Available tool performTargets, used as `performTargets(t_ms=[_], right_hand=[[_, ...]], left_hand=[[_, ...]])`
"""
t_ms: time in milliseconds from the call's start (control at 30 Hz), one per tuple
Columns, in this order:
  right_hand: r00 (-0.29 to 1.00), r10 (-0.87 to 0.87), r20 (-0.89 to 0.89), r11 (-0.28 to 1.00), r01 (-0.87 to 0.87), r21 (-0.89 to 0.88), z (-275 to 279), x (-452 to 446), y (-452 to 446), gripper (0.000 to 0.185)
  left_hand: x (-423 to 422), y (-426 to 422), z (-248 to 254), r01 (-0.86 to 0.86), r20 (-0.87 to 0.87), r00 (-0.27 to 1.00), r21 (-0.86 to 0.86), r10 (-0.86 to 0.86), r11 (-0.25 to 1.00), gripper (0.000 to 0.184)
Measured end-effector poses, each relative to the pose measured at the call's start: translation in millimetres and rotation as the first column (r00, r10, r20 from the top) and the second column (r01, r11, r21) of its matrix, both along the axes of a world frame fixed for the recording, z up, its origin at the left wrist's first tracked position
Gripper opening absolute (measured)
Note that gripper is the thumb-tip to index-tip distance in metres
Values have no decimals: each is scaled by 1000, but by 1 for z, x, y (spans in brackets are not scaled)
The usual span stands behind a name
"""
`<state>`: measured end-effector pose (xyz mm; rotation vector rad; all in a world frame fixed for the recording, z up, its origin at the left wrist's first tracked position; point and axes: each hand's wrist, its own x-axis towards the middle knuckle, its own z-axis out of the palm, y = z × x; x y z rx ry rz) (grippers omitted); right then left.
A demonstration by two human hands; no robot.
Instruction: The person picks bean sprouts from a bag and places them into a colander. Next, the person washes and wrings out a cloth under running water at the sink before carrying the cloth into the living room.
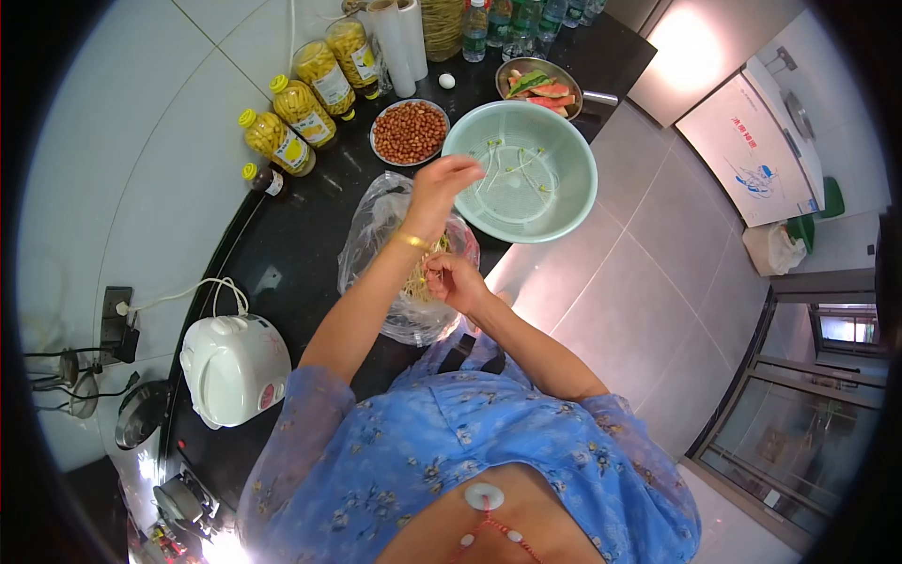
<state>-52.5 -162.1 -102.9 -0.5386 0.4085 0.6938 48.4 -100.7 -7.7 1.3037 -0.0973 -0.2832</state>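
Observation:
My left hand (pixel 445 188), a gold bracelet at its wrist, is over the near left rim of a pale green plastic basin (pixel 584 202). Its fingers are stretched out, and I see nothing in them. A few bean sprouts (pixel 512 169) lie scattered on the basin's bottom. Below, a clear plastic bag (pixel 362 240) lies open on the counter with more bean sprouts in it. My right hand (pixel 455 282) is at the bag, fingers curled and pinched at the sprouts. My left forearm hides part of the bag.
Behind the bag stand a plate of peanuts (pixel 410 133), an egg (pixel 447 81) and a steel pan (pixel 515 68) with watermelon rinds. Yellow-capped jars (pixel 303 115), plastic-wrap rolls (pixel 395 47) and water bottles (pixel 475 33) line the back. A white appliance (pixel 230 367) sits left on the black counter (pixel 268 249).

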Motion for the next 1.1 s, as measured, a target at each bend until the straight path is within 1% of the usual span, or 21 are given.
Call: performTargets(t_ms=[100, 167, 200, 267, 333, 400, 433, 467, 500, 533, 600, 700, 733, 800, 833, 867, 900, 933, 1000, 1033, 1100], right_hand=[[998, 37, 59, 998, -34, -57, 0, -2, -6, 8], [994, 54, 92, 995, -45, -91, 1, -2, -14, 8], [994, 38, 105, 995, -27, -97, 1, -3, -18, 8], [993, 21, 113, 995, -9, -100, 0, -7, -25, 9], [993, -6, 115, 997, 15, -75, 1, -9, -30, 10], [992, -14, 124, 995, 26, -94, 1, -11, -31, 12], [991, -23, 132, 993, 39, -116, 1, -13, -31, 13], [991, -23, 130, 993, 38, -115, 0, -14, -30, 13], [991, -25, 134, 993, 40, -113, 0, -15, -30, 13], [990, -27, 139, 993, 42, -111, 0, -16, -29, 14], [991, -10, 134, 994, 25, -111, 1, -16, -28, 13], [992, -3, 129, 994, 17, -107, 5, -16, -27, 11], [992, -4, 122, 995, 17, -99, 5, -17, -26, 11], [993, -1, 120, 996, 12, -94, 7, -19, -27, 11], [993, 3, 120, 996, 8, -88, 8, -20, -27, 12], [993, 5, 121, 996, 6, -88, 9, -21, -27, 12], [991, 7, 137, 995, 7, -102, 9, -22, -26, 11], [988, 9, 153, 993, 8, -115, 11, -23, -24, 11], [988, 31, 149, 987, -7, -162, 15, -23, -21, 10], [988, 50, 143, 978, -20, -209, 16, -23, -19, 9], [985, 76, 156, 979, -44, -200, 16, -22, -14, 10]], left_hand=[[20, -21, -1, 73, 58, 996, 21, -74, 997, 32], [26, -16, -3, -25, 272, 962, 197, -30, 980, 30], [26, -7, -7, -24, 267, 963, 202, -32, 979, 30], [20, 26, -23, 121, 88, 986, 196, -140, 973, 26], [6, 55, -46, 114, -18, 993, 336, -115, 935, 18], [-7, 84, -94, 94, 28, 991, 543, -130, 835, 16], [-16, 84, -89, 95, 27, 991, 544, -130, 834, 16], [-25, 85, -84, 112, 1, 982, 797, -187, 593, 20], [-33, 84, -80, 107, -42, 972, 954, -231, 280, 25], [-38, 82, -83, 108, -42, 972, 954, -230, 281, 25], [-45, 78, -95, -54, 79, 929, 995, -361, 79, 32], [-43, 78, -110, -81, 102, 929, 994, -357, 73, 32], [-41, 79, -114, -81, 103, 928, 994, -358, 75, 32], [-37, 82, -121, 81, -60, 985, 989, -165, 124, 29], [-38, 91, -126, 80, -59, 985, 989, -163, 124, 29], [-38, 104, -129, 157, -128, 987, 869, -94, 469, 24], [-39, 112, -131, 180, -214, 975, 630, -54, 755, 20], [-42, 112, -114, 177, -213, 976, 631, -51, 755, 20], [-48, 115, -77, 243, -573, 820, 339, -6, 909, 15], [-52, 115, -69, 239, -572, 820, 341, -2, 909, 15], [-62, 113, -61, 204, -580, 815, 281, -4, 938, 15]])
